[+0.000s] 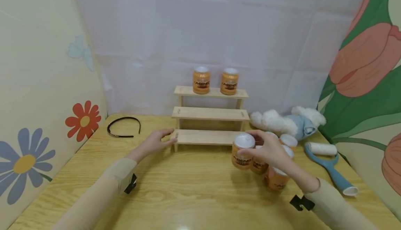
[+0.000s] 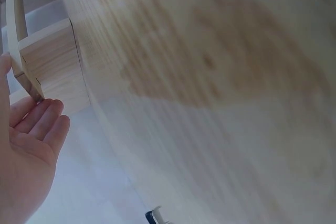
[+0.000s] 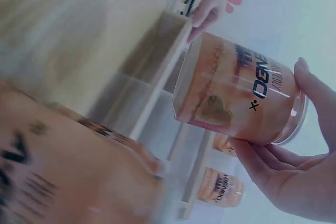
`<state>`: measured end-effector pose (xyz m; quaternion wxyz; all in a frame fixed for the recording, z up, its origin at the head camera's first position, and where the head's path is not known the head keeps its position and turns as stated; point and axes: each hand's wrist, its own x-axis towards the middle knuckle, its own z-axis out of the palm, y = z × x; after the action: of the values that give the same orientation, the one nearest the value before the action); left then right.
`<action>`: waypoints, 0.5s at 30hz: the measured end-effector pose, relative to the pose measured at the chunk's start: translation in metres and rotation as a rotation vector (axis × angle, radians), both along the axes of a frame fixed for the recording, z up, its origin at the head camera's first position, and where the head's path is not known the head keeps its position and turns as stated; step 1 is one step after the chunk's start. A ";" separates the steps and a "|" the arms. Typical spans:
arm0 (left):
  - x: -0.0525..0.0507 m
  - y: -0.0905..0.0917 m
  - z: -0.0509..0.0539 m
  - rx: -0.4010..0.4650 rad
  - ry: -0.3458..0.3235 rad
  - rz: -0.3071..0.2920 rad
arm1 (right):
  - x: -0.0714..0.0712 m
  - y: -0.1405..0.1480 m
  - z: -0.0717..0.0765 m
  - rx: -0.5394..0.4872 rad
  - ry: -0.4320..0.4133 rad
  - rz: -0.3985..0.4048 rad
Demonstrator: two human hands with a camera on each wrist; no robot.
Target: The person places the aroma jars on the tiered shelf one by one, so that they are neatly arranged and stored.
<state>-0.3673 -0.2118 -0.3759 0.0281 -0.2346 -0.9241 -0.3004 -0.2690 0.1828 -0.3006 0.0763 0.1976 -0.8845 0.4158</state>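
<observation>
My right hand (image 1: pixel 267 150) grips an orange jar (image 1: pixel 243 153) with a white lid near its top, just in front of the right end of the lowest shelf. In the right wrist view the jar (image 3: pixel 236 90) is pinched between thumb and fingers (image 3: pixel 262 169). My left hand (image 1: pixel 154 141) touches the left end of the three-tier wooden stand (image 1: pixel 203 136); in the left wrist view its fingers (image 2: pixel 44 119) rest at the board's corner (image 2: pixel 29 85). Two jars (image 1: pixel 201 80) (image 1: pixel 229 81) stand apart on the top shelf.
Several more jars (image 1: pixel 277 179) are grouped beneath and beside my right hand. Behind them lies a white plush toy (image 1: pixel 277 122) in blue cloth. A blue-handled lint roller (image 1: pixel 333 169) is at the right, a black headband (image 1: pixel 125 136) at the back left.
</observation>
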 end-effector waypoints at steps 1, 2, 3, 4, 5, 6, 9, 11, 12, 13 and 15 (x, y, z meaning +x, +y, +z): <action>0.000 0.000 -0.001 0.001 0.000 -0.001 | -0.002 -0.001 0.003 0.004 0.014 -0.001; 0.000 0.000 -0.001 0.002 0.000 -0.001 | -0.004 -0.001 0.006 0.006 0.025 0.000; -0.001 0.000 -0.002 0.003 0.001 0.000 | -0.006 -0.002 0.009 0.005 0.029 0.003; -0.001 0.000 -0.002 0.004 0.001 0.001 | -0.008 -0.003 0.012 0.005 0.031 0.004; -0.001 0.000 -0.002 0.004 0.002 0.002 | -0.011 -0.005 0.015 0.001 0.027 0.007; -0.001 0.000 -0.003 0.005 0.003 0.004 | -0.013 -0.006 0.018 -0.002 0.023 0.012; -0.002 -0.001 -0.002 0.004 0.010 0.004 | -0.020 -0.012 0.026 -0.025 0.011 0.021; -0.002 -0.001 -0.001 0.002 0.013 0.000 | -0.024 -0.017 0.031 -0.053 0.006 0.034; -0.002 -0.001 -0.001 -0.002 0.014 -0.001 | -0.026 -0.019 0.032 -0.062 0.002 0.043; -0.002 -0.001 -0.002 -0.005 0.015 -0.001 | -0.029 -0.022 0.033 -0.076 -0.001 0.055; -0.001 -0.001 -0.001 -0.010 0.012 -0.001 | -0.033 -0.027 0.036 -0.106 -0.010 0.074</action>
<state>-0.3688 -0.2127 -0.3773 0.0320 -0.2371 -0.9253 -0.2942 -0.3025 0.1556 -0.2650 0.0666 0.2235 -0.8538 0.4654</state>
